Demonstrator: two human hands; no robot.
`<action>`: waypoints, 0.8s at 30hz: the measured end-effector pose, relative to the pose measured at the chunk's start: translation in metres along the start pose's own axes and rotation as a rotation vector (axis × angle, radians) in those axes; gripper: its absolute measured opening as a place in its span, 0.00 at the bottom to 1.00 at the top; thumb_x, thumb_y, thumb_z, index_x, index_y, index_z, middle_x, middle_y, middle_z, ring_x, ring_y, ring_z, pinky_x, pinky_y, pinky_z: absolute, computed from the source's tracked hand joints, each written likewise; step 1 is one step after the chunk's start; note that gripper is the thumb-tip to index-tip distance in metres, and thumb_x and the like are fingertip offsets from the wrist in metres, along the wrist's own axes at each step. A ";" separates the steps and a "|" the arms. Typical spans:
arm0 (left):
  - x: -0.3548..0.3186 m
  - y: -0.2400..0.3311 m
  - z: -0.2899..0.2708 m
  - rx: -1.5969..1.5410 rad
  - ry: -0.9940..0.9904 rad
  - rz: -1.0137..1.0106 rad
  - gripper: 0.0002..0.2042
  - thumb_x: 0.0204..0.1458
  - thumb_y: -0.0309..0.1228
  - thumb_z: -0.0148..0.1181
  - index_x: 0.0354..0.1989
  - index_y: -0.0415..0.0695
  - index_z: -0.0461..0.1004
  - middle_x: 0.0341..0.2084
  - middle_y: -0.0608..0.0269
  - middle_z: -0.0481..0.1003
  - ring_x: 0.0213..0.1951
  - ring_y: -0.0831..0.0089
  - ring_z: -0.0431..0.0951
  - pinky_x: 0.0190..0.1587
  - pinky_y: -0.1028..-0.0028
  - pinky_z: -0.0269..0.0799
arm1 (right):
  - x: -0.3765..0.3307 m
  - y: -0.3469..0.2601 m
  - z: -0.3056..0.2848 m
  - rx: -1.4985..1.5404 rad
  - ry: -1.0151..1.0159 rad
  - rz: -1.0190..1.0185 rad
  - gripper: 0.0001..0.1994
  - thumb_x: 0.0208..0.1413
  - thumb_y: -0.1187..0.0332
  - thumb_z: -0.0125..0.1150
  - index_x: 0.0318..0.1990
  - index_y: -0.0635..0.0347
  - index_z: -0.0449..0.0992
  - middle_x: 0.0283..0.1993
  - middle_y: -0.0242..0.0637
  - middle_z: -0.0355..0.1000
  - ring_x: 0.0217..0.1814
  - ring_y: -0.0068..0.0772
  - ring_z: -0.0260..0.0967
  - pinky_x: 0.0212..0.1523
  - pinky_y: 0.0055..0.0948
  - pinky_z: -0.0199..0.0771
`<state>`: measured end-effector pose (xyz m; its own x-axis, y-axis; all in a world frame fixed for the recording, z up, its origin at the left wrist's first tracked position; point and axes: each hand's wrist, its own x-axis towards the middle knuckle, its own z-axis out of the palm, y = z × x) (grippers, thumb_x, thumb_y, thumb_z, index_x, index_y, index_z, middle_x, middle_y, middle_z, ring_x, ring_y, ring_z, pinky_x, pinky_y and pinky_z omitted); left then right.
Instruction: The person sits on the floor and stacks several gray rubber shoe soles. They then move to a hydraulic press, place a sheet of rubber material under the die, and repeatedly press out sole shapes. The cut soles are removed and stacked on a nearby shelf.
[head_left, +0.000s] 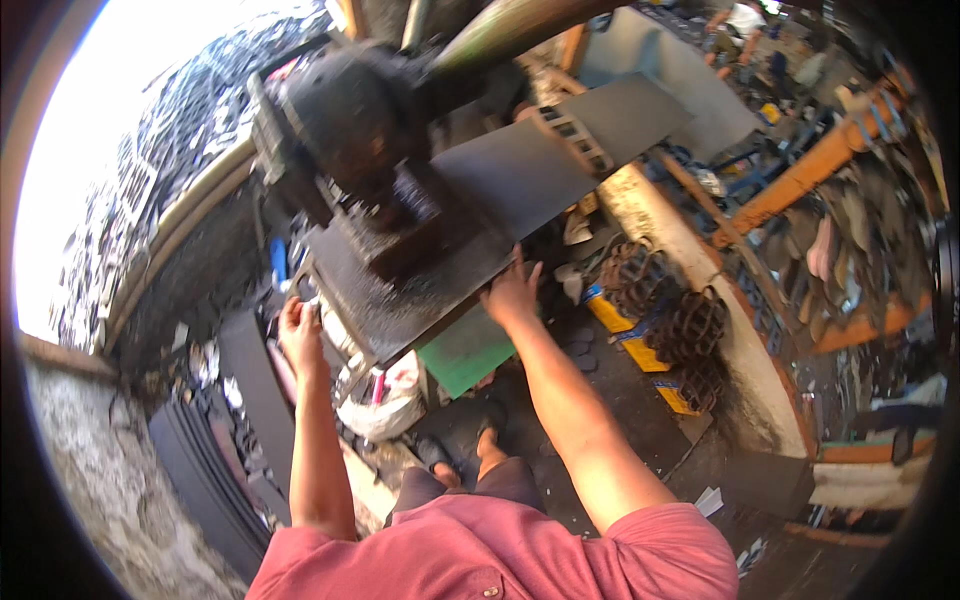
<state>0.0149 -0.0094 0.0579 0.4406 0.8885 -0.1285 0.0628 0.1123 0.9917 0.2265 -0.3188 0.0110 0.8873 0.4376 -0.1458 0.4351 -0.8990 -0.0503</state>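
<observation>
In front of me stands a dark, grimy press (pixel 350 120) with a heavy rounded head over a flat metal bed (pixel 375 310). A long dark grey sheet (pixel 520 175) lies across the bed and runs off to the far right. My right hand (pixel 512 292) rests at the near edge of the sheet and bed, fingers spread. At the bed's left corner my left hand (pixel 302 335) is raised with its fingers curled together; what they hold, if anything, is hidden. On the sheet farther right lies a ladder-like metal frame (pixel 575 138).
Below the bed are a green sheet (pixel 468 350) and a white sack (pixel 385 405). Dark strips (pixel 205 470) stand at left by a rough wall. At right, bundles of dark loops (pixel 690 325) sit on yellow-and-blue boxes (pixel 640 350), beside a low ledge (pixel 690 240). Scraps are heaped beyond.
</observation>
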 end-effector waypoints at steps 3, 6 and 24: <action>-0.086 0.171 0.074 -0.098 -0.181 0.525 0.14 0.67 0.25 0.58 0.58 0.37 0.73 0.52 0.59 0.76 0.52 0.72 0.77 0.58 0.71 0.74 | -0.063 0.039 -0.145 0.234 -0.339 -0.081 0.27 0.64 0.53 0.57 0.69 0.49 0.72 0.81 0.41 0.52 0.86 0.47 0.34 0.75 0.79 0.33; -0.177 0.326 0.183 -0.160 -0.498 0.893 0.15 0.67 0.27 0.54 0.58 0.33 0.75 0.46 0.58 0.80 0.49 0.71 0.80 0.55 0.70 0.74 | -0.082 0.125 -0.271 0.074 0.925 -0.125 0.22 0.62 0.45 0.61 0.48 0.55 0.82 0.54 0.45 0.77 0.65 0.48 0.70 0.68 0.69 0.55; -0.235 0.069 0.284 1.486 -1.344 1.768 0.17 0.57 0.45 0.58 0.51 0.52 0.79 0.48 0.67 0.77 0.59 0.65 0.72 0.65 0.57 0.61 | -0.168 0.047 0.049 0.294 0.958 0.401 0.40 0.46 0.49 0.78 0.63 0.62 0.71 0.61 0.56 0.70 0.62 0.62 0.69 0.61 0.63 0.67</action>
<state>0.1701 -0.3370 0.1543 0.6779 -0.7090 -0.1944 -0.7291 -0.6146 -0.3010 0.0906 -0.4349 -0.0152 0.7634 -0.1716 0.6227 0.1456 -0.8936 -0.4247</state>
